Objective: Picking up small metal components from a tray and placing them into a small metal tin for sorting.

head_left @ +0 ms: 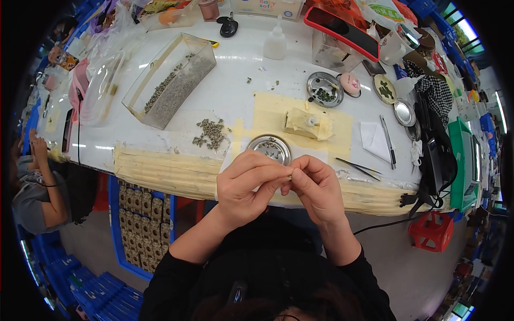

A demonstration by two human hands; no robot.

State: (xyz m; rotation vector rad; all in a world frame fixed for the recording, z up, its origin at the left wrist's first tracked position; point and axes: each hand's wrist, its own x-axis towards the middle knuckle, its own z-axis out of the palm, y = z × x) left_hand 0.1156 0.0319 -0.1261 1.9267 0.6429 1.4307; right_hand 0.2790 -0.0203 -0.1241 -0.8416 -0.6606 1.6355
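Fingertips of both hands meet just in front of the taped table edge (160, 174), pinching a tiny pale part (289, 176) between them. The left hand (247, 184) closes thumb and forefinger on it from the left; the right hand (316, 188) grips it from the right, fingers curled. The part is too small to tell its long axis or which way it points. Just beyond the hands sits a small round metal dish (270, 148), with a loose heap of small grey-green pieces (210, 133) to its left.
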